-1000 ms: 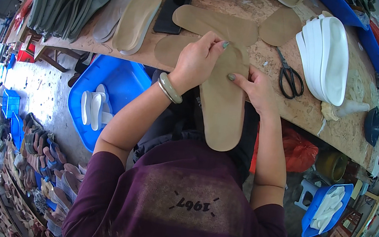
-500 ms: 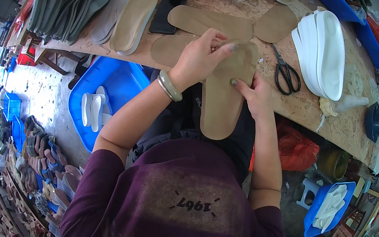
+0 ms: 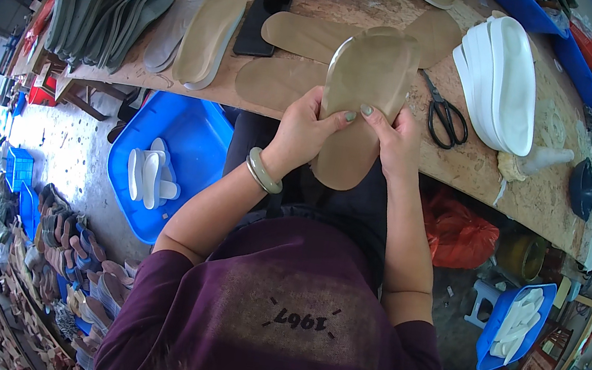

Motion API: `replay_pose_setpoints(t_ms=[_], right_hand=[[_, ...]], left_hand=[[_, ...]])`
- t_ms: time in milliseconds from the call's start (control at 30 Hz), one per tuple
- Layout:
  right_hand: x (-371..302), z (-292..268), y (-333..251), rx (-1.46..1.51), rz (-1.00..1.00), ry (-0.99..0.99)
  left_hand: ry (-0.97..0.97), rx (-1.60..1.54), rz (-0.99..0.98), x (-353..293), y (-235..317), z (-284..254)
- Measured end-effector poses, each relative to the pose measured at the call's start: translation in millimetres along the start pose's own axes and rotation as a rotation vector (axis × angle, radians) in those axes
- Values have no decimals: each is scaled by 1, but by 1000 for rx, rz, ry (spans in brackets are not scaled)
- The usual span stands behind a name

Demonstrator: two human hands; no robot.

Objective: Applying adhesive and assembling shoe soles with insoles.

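Note:
A tan insole (image 3: 369, 74) is held up at the table's front edge, its wide end away from me. My left hand (image 3: 311, 128) grips its left side and my right hand (image 3: 394, 140) its right side, both thumbs pressed on the upper face. A pale edge shows along the insole's far left rim; its underside is hidden. Behind it, tan insole-shaped sheets (image 3: 280, 83) lie flat on the table. Black-handled scissors (image 3: 447, 123) rest right of my right hand, beside a stack of white insoles (image 3: 503, 85).
A black phone (image 3: 262, 25) and a tan-topped insole (image 3: 209, 36) lie left of the sheets. Grey insoles (image 3: 100, 17) stand stacked farther left. A blue tub (image 3: 205, 134) with white insoles is below the table's left, a blue basket (image 3: 487, 356) at lower right.
The insole has moved up and away from me, over the table edge. My left hand has slid from its far end down to its left side; both thumbs now lie side by side.

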State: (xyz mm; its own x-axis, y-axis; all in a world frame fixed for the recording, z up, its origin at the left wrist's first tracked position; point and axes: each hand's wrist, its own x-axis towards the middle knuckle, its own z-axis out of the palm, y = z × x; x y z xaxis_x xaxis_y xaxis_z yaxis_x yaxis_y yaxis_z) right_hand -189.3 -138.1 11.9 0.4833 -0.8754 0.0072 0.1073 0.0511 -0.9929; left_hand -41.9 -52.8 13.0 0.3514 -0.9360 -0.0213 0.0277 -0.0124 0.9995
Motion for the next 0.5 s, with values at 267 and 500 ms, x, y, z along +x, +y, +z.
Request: replay_pose_setpoints(t_ms=[267, 500], right_hand=[[-6, 9, 7, 28, -26, -33], [-5, 14, 7, -131, -27, -83]], left_hand=[[28, -26, 0, 11, -1, -4], [46, -68, 29, 24, 9, -9]])
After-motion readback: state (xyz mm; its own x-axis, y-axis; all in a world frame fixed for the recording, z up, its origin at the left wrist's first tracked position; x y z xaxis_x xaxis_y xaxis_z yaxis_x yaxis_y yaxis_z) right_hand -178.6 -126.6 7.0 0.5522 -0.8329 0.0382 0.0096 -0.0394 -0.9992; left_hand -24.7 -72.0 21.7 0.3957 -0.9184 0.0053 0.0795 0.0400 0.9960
